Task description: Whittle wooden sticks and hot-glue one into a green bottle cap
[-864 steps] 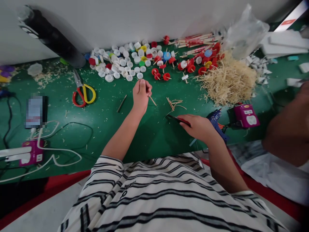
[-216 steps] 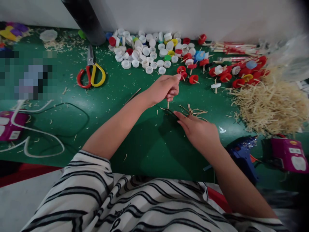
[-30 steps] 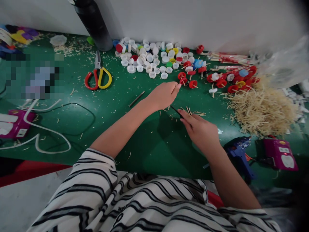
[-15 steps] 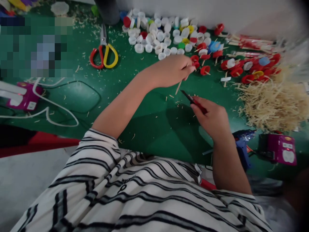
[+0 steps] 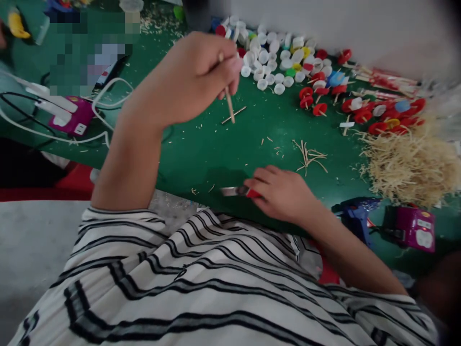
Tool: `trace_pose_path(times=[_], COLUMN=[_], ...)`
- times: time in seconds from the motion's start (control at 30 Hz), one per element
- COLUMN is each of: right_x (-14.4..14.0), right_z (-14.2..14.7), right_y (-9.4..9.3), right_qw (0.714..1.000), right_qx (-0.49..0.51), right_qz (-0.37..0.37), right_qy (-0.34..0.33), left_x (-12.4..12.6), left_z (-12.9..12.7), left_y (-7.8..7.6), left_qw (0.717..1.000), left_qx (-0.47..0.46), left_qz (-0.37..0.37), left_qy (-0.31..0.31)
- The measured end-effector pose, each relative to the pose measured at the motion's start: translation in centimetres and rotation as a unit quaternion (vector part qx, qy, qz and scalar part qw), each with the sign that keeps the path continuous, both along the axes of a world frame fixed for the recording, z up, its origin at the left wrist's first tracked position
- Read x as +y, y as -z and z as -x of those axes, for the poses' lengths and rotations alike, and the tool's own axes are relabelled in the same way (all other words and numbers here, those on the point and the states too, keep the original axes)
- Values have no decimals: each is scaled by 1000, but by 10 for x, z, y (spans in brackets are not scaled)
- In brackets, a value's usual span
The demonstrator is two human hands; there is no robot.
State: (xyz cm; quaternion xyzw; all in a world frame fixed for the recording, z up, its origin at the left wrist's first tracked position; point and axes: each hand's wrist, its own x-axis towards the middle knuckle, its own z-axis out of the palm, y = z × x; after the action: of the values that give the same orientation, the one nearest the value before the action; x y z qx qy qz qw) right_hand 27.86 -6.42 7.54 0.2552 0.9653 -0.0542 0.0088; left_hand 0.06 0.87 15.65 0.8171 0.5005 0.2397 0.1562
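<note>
Pinching a whittled stick (image 5: 228, 103) in my left hand (image 5: 187, 79), craft knife (image 5: 236, 191) gripped in my right hand (image 5: 281, 194), with loose bottle caps (image 5: 268, 60) at one o'clock unskewered.

My fingers hide the top of the wooden stick (image 5: 228, 103) in my left hand (image 5: 187, 79). My right hand (image 5: 283, 194) covers most of the knife (image 5: 236, 191) handle. At ten o'clock a pixelated patch (image 5: 90, 55) hides something. The dark cylinder (image 5: 196, 9) at twelve o'clock is cut off by the edge.
</note>
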Motion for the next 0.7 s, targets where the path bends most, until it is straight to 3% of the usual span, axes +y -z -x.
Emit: trace_pose_path(times=[0.07, 0.2, 0.33, 0.5, 0.7], right_x=[-9, -18, -17, -5, 13], right_z=[28, 76, 94, 71, 3], right_y=[0, 6, 10, 5, -2], right_qw=[998, 996, 993, 991, 986], right_qx=[-16, -10, -49, -121, -149], right_qz=[20, -16, -28, -16, -69], right_qy=[-56, -91, -107, -57, 26], left_x=[-20, -60, -95, -116, -109], left_z=[19, 49, 63, 63, 49], left_y=[12, 44, 70, 91, 109], left_qw=[998, 985, 962, 944, 942], left_qx=[-44, -130, -173, -194, -214], left_qz=[2, -16, 8, 62, 89], left_qy=[-37, -115, -211, -258, -245])
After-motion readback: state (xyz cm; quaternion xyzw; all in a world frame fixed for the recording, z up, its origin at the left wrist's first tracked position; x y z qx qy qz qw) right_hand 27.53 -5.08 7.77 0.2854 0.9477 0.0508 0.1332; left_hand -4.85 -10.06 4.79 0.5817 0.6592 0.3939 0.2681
